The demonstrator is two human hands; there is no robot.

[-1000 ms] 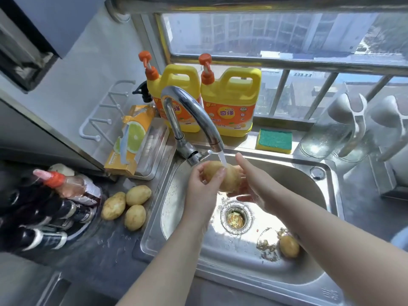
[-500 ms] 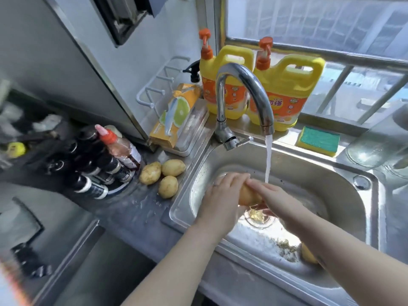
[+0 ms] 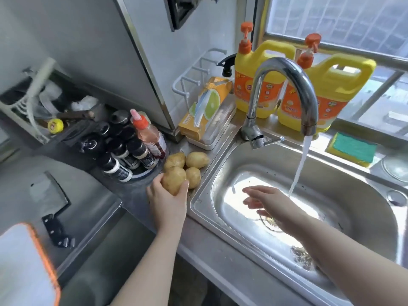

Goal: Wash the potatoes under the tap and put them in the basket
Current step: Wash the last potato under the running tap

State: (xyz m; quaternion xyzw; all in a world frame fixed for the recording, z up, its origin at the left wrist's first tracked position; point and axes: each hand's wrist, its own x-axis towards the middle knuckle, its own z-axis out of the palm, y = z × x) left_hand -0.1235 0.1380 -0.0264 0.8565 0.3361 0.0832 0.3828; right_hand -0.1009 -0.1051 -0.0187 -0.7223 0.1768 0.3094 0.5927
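- Two yellow detergent jugs (image 3: 260,69) with orange pump tops are seen on the sill behind the tap (image 3: 284,69). Orange labels are carried on both, but the writing is too blurred to be read.
- A yellow box (image 3: 205,109) printed with a lime slice is leaned by the wall; its lettering cannot be made out.
- White label bands are shown on the dark spice bottles (image 3: 132,151) and are equally unreadable.
- A potato (image 3: 174,179) is gripped by the left hand (image 3: 167,202), with fingers and thumb curled round it, over the desk (image 3: 136,195) left of the sink (image 3: 331,180).
- The held potato is set against three potatoes (image 3: 197,159) lying on the desk just beside the sink's rim. Whether it rests on the desk cannot be told.
- The right hand (image 3: 267,203) is held empty over the sink, its fingers spread and fairly straight. It is just left of the water stream (image 3: 300,164) and well apart from the potato.
- Half a second earlier the potato was held by both hands low in the sink, beside the stream. It has since been carried out to the desk by the left hand alone and released by the right.
- Water is still being run from the tap.
- A green-and-yellow sponge (image 3: 353,149) is laid on the ledge behind the sink.
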